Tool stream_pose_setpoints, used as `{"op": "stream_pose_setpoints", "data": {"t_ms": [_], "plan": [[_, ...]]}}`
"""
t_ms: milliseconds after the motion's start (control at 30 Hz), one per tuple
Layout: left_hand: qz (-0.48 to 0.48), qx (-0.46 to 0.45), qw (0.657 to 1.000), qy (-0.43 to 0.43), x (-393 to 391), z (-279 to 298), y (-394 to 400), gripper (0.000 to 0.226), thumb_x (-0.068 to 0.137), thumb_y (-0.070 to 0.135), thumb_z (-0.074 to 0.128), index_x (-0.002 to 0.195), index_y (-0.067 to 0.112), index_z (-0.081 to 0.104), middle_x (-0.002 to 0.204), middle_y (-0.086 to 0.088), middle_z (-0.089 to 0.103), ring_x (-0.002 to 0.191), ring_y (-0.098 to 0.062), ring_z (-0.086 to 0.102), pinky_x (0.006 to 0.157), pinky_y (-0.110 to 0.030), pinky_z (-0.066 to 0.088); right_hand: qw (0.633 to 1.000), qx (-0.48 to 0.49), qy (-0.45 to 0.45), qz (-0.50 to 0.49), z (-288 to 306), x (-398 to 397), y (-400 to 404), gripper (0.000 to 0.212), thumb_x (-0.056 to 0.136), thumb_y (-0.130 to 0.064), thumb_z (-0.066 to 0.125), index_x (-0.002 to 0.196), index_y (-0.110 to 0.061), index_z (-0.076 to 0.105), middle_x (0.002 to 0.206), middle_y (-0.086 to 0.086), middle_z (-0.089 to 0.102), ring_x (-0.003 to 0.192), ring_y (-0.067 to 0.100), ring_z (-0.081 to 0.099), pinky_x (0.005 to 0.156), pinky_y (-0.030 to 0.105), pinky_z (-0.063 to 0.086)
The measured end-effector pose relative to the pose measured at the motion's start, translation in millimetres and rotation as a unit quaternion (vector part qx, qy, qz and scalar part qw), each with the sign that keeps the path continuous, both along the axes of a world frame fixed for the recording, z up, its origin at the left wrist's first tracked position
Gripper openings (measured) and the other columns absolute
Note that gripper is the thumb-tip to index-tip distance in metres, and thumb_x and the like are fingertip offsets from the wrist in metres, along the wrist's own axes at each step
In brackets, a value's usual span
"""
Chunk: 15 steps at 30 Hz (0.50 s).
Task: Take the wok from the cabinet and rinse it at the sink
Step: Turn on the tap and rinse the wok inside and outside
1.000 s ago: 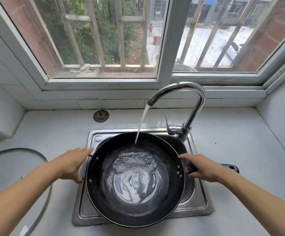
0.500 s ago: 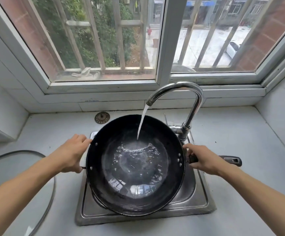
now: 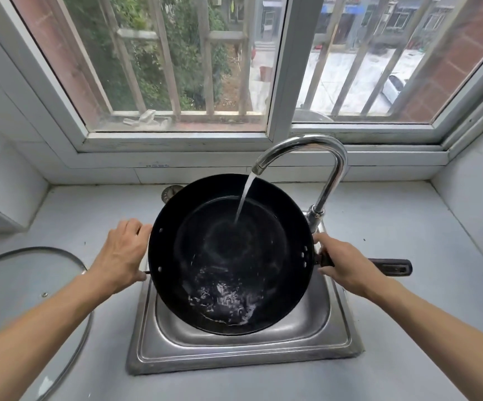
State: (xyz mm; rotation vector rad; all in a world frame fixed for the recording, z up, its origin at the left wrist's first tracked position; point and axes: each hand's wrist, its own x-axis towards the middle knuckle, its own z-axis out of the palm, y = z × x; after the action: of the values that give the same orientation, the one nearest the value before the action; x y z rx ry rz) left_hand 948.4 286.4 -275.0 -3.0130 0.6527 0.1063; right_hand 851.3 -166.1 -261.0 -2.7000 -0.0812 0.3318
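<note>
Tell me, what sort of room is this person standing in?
Most likely a home kitchen: a steel sink set in a pale counter with a running tap, a black wok under it, and a glass pot lid alongside.

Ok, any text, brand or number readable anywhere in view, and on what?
None can be read.
Window frame: a short dark mark on its lower rail, too small to read.
Wok, faucet, sink, glass lid: no lettering visible.

Pale countertop [image 3: 393,215] beneath a white-framed barred window [image 3: 280,68], daylight, white tiled walls [image 3: 0,169] either side.
</note>
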Motion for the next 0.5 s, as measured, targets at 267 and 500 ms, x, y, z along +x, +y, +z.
{"op": "stream_pose_setpoints", "data": {"t_ms": [267, 500], "plan": [[0.059, -0.087, 0.994, 0.023, -10, 2, -2, 0.025, 0.087, 0.031, 0.068, 0.106, 0.016, 0.059, 0.095, -0.001, 0.052, 0.084, -0.029, 0.054, 0.080, -0.038, 0.042, 0.997, -0.041, -0.062, -0.009, -11, -9, 4, 0.052, 0.077, -0.010, 0.071, 0.121, -0.025, 0.047, 0.106, -0.001, 0.059, 0.094, 0.025, 0.056, 0.080, 0.037, 0.047], [0.060, -0.073, 0.995, -0.010, -10, 1, 6, 0.027, 0.079, 0.035, 0.075, 0.094, 0.020, 0.059, 0.087, 0.003, 0.056, 0.071, -0.030, 0.055, 0.065, -0.035, 0.039, 0.998, -0.038, -0.045, 0.024, -9, -13, 1, 0.043, 0.081, -0.009, 0.066, 0.115, -0.026, 0.045, 0.104, -0.002, 0.054, 0.093, 0.022, 0.053, 0.080, 0.036, 0.046]]}}
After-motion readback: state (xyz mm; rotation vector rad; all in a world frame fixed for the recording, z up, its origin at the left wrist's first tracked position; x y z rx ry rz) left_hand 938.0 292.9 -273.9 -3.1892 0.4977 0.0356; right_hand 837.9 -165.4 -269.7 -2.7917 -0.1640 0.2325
